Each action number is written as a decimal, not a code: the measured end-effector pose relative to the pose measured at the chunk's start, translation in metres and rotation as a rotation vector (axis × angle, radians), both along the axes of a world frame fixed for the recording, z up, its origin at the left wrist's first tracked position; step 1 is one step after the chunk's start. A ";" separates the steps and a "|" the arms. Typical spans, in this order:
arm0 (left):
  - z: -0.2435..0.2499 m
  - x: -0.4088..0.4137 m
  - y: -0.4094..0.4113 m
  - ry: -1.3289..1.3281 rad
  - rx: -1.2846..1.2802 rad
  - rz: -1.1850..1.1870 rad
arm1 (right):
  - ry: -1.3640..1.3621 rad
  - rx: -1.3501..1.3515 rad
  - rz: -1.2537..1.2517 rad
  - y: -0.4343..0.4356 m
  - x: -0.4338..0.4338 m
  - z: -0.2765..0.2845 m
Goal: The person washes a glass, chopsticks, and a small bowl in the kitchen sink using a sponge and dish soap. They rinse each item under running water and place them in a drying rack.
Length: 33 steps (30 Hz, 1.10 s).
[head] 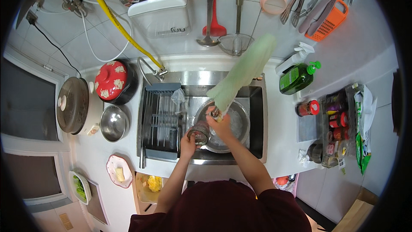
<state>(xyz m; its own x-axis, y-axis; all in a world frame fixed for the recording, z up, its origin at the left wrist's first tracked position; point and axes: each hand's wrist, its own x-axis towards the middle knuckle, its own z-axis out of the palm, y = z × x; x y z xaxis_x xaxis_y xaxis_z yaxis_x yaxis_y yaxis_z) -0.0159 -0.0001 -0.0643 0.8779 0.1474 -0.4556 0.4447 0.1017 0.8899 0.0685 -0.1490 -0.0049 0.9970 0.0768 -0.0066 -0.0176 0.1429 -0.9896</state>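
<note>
My left hand (187, 145) grips a clear glass jar (200, 135), its round mouth facing up, above the left rim of a steel basin (247, 129). The basin sits in the stainless steel sink (209, 161) and holds water with some bubbles. Over the basin, my right hand (222, 126) is closed around the lower end of a long pale green cloth (243, 72), which stretches up and to the right, slightly blurred. A small dark and tan object (215, 114) shows at the same fingers; I cannot tell what it is.
A grey drying rack (161, 87) spans the sink's left side, with a crumpled clear plastic bag (178, 98) beside it. The faucet (159, 74) rises behind. Left stand a red-lidded pot (109, 80) and a steel bowl (114, 123); right, a green soap bottle (296, 79).
</note>
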 end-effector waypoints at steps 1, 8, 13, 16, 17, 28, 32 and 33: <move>0.000 0.002 -0.003 -0.001 0.008 -0.009 | -0.004 0.012 0.024 -0.005 0.000 -0.001; -0.010 0.011 -0.027 -0.068 0.063 -0.088 | -0.018 -0.177 -0.086 -0.053 -0.004 -0.019; -0.026 0.025 -0.035 -0.022 0.029 -0.155 | -0.069 -0.382 -0.491 -0.130 0.030 -0.061; -0.030 0.041 -0.041 -0.024 0.082 -0.180 | -0.122 -0.607 -0.664 -0.163 0.099 -0.035; -0.030 0.049 -0.044 -0.011 0.113 -0.195 | -0.205 -0.786 -0.715 -0.171 0.122 -0.026; -0.019 0.085 -0.066 -0.215 0.323 -0.318 | 0.118 -1.258 -0.504 -0.197 0.200 -0.035; -0.025 0.077 -0.066 -0.001 0.073 -0.273 | 0.163 -1.158 -0.522 -0.205 0.191 -0.041; -0.031 0.070 -0.062 -0.002 0.063 -0.281 | 0.155 -1.037 -0.560 -0.204 0.183 -0.044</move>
